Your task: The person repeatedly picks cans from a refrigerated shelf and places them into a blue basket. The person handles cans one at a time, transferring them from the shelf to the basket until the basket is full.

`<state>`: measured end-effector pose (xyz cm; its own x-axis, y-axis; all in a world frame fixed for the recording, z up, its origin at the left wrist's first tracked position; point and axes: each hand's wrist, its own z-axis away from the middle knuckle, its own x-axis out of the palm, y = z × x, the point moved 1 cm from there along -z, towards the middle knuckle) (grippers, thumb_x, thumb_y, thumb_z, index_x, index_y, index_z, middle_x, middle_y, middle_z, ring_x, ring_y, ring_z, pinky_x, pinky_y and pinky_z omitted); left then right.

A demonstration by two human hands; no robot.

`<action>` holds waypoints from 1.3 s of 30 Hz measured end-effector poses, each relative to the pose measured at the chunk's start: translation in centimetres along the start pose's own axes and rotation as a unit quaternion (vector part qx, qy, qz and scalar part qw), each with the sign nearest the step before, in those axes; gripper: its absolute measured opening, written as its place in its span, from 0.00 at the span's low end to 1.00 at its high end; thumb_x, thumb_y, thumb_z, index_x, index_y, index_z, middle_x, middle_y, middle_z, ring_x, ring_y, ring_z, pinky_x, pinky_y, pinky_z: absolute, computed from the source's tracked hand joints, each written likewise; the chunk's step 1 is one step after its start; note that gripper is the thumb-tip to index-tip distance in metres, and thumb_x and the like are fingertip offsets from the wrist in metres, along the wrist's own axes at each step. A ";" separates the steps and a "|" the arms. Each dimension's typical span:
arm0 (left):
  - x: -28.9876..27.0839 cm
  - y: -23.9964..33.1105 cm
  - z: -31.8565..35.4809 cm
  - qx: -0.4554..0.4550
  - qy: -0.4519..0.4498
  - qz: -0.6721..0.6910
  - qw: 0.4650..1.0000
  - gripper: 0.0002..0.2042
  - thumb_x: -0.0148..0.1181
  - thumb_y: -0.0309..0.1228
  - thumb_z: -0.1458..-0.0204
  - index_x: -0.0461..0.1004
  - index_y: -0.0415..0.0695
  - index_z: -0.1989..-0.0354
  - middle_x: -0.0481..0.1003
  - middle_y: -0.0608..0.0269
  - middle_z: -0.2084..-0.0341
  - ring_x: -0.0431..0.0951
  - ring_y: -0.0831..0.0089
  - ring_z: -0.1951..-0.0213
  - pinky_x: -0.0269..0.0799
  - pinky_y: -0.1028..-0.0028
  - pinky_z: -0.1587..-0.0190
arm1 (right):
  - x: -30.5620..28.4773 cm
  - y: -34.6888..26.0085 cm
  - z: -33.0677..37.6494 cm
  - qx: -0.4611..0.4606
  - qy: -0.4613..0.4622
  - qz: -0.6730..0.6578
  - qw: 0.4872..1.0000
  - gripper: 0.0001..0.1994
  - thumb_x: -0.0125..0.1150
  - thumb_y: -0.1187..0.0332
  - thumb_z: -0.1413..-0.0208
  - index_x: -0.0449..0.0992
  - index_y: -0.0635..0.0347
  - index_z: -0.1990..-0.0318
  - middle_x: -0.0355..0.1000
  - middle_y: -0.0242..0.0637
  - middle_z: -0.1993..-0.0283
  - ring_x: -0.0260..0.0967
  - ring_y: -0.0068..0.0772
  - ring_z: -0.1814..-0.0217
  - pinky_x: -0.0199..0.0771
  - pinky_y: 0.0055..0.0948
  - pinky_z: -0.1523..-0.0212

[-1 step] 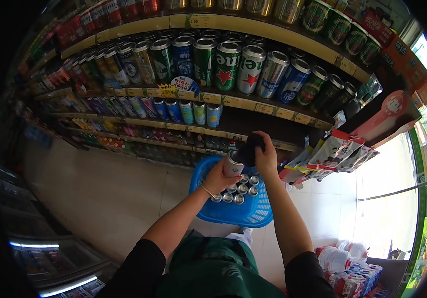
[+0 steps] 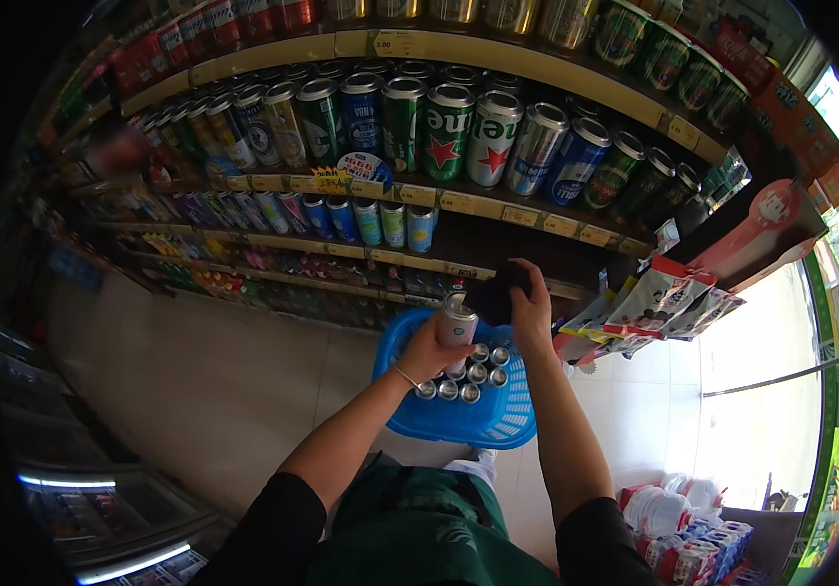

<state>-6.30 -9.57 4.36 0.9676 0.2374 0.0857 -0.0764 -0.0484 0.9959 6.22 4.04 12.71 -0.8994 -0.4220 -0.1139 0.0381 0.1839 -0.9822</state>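
Can (image 2: 456, 330), grasped by the left hand's (image 2: 427, 354) fingers, is above the blue basket's (image 2: 458, 426) far edge; the right hand's (image 2: 531, 314) fingers clutch a dark cloth (image 2: 493, 301) beside its top. Better to grip low, leaving the rim free for wiping.

Lower shelf (image 2: 488, 244): open gap right of its end can (image 2: 421, 230) — a hand could pass. Shelf above: packed cans (image 2: 446, 137) block entry. Bags (image 2: 655, 298) jut out at right. Basket (image 2: 468, 430): near end bare; standing cans (image 2: 478, 372) obstruct the middle — left hand (image 2: 434, 352) and held can (image 2: 458, 328) cover part of the far side. Floor (image 2: 244, 371) left of basket: unobstructed.
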 end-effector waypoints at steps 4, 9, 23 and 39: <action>-1.6 0.3 0.8 -0.103 0.061 0.277 0.953 0.31 0.55 0.58 0.47 0.64 0.47 0.44 0.73 0.63 0.57 0.77 0.68 0.57 0.76 0.67 0.54 | 1.4 -1.7 3.1 0.004 -0.095 -0.093 0.991 0.23 0.48 0.79 0.46 0.66 0.57 0.40 0.68 0.38 0.45 0.66 0.31 0.44 0.63 0.28 0.40; -2.8 1.4 0.6 -0.112 -0.070 0.546 0.827 0.31 0.40 0.61 0.41 0.67 0.45 0.47 0.73 0.61 0.56 0.75 0.68 0.53 0.76 0.69 0.52 | 5.1 -3.3 8.3 -0.293 -0.360 0.267 0.845 0.22 0.53 0.69 0.43 0.68 0.56 0.39 0.61 0.44 0.34 0.46 0.51 0.26 0.39 0.52 0.29; -1.1 4.0 0.6 -0.217 0.024 0.345 0.913 0.28 0.39 0.61 0.41 0.70 0.48 0.52 0.76 0.61 0.65 0.80 0.68 0.66 0.79 0.67 0.65 | 5.8 -0.7 -0.4 0.145 -0.179 -0.025 0.973 0.20 0.68 0.61 0.50 0.75 0.59 0.51 0.76 0.34 0.63 0.74 0.32 0.62 0.74 0.27 0.58; -1.0 3.8 1.3 -0.164 -0.065 0.464 0.868 0.34 0.36 0.67 0.45 0.67 0.50 0.47 0.77 0.59 0.61 0.81 0.69 0.64 0.80 0.70 0.64 | 7.8 -2.7 3.3 -0.205 -0.100 0.274 0.934 0.25 0.50 0.68 0.41 0.62 0.57 0.35 0.54 0.48 0.30 0.45 0.52 0.26 0.49 0.42 0.31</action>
<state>-7.23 -11.28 8.06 0.4693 0.1316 0.8732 -0.8818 0.1227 0.4554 0.57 -2.71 13.96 -0.6928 -0.3157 -0.6483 0.2615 0.7279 -0.6339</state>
